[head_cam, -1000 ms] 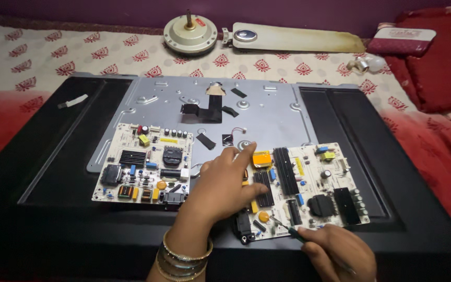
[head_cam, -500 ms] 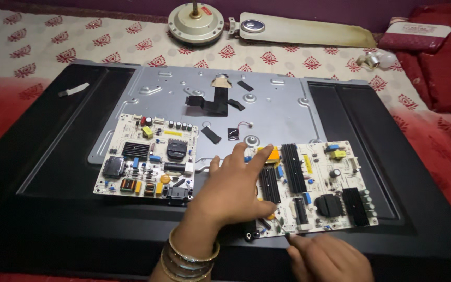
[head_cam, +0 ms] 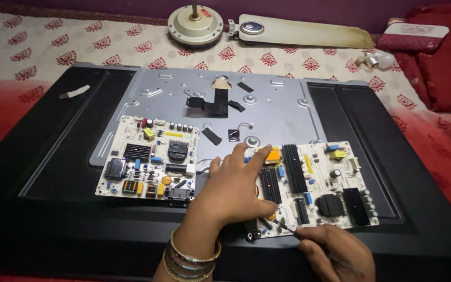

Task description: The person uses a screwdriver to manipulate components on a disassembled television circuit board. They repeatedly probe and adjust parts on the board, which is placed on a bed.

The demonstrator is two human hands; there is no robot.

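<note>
Nearest, the right hand (head_cam: 335, 253) pinches a thin screwdriver (head_cam: 287, 228), its tip at the near edge of the right circuit board (head_cam: 314, 188). The left hand (head_cam: 236, 185), fingers spread, presses flat on that board. Beside it lies a 2nd circuit board (head_cam: 150, 159), both on the grey metal panel (head_cam: 277, 112). Beyond, a fan motor (head_cam: 195, 24).

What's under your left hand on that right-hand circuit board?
The left hand lies flat on the right circuit board, beside an orange component and black heatsinks. Whatever sits beneath the palm is covered.
</note>
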